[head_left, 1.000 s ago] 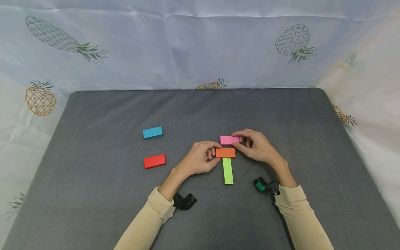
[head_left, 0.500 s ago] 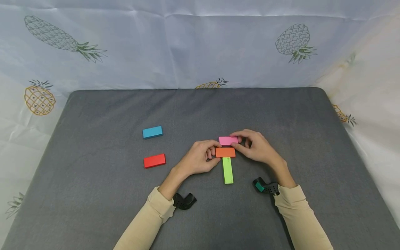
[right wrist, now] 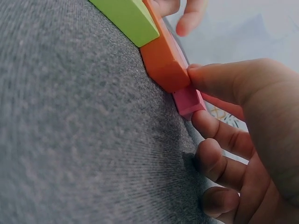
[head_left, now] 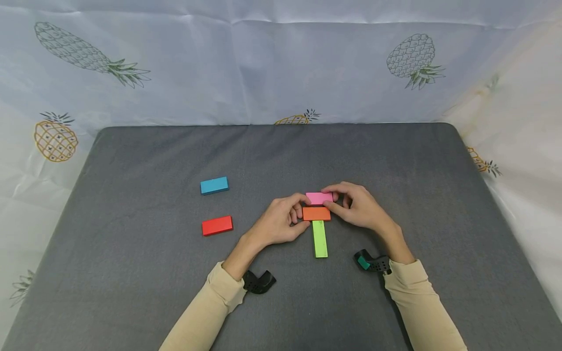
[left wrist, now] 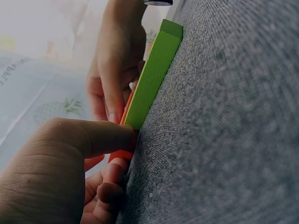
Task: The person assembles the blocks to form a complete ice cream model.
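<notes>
A pink block [head_left: 315, 198] lies lengthwise just beyond an orange block [head_left: 317, 214], with a thin gap between them in the head view. Below the orange block, a lime green block [head_left: 320, 240] points toward the person, its far end meeting the orange one to form a T. My left hand [head_left: 279, 222] holds the orange block's left end between thumb and forefinger, the forefinger tip close to the pink block's left end. My right hand [head_left: 357, 207] pinches the pink block's right end. In the right wrist view, the right thumb is beside the orange block [right wrist: 164, 63].
A blue block [head_left: 214, 186] and a red block [head_left: 217, 225] lie apart on the left of the grey cloth-covered table [head_left: 131, 253]. A pineapple-print curtain [head_left: 193, 73] hangs behind the table. Each wrist carries a black camera mount.
The right hand has slid the pink block slightly left and a little nearer the orange block. The left hand and the orange and green blocks have stayed almost still.
</notes>
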`<state>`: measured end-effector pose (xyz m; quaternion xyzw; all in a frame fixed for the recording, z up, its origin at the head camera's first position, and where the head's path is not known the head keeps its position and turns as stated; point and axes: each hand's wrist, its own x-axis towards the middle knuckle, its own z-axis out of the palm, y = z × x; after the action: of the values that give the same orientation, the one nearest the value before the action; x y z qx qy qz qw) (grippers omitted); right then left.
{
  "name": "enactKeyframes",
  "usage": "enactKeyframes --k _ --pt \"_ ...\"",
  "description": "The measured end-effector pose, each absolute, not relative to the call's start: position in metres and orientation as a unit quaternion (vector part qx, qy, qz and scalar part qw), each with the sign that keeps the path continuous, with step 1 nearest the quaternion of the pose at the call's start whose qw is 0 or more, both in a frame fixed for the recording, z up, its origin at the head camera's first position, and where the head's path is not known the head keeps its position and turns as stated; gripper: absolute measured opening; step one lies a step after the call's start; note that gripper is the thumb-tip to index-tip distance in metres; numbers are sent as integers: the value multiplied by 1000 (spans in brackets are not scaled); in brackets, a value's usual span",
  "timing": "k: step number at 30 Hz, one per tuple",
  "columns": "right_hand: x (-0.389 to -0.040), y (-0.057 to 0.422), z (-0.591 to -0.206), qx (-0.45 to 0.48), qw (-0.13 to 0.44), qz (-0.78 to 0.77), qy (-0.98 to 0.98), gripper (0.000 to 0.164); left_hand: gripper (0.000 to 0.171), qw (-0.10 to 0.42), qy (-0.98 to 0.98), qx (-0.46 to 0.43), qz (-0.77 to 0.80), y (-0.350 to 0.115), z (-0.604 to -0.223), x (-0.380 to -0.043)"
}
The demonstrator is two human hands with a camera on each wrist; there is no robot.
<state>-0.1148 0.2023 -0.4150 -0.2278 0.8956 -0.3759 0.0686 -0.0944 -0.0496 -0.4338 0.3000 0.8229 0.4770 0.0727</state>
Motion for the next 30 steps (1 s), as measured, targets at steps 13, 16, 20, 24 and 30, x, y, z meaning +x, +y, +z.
enactKeyframes --k 13,16,20,24,30 --pt "-113 200 -416 -232 67 -378 894 30 58 68 822 306 475 -50 -434 -94" --pt "-113 200 -416 -233 67 -378 893 30 61 70 823 304 475 -51 -435 -95" --pt "-113 200 -416 -230 69 -378 894 30 65 72 822 303 476 -51 -436 -95" --pt "-112 200 -416 -230 70 -378 894 30 67 71 821 305 478 -51 -435 -95" --pt "-112 199 -417 -237 68 -382 890 28 68 76 821 301 479 -51 -435 -95"
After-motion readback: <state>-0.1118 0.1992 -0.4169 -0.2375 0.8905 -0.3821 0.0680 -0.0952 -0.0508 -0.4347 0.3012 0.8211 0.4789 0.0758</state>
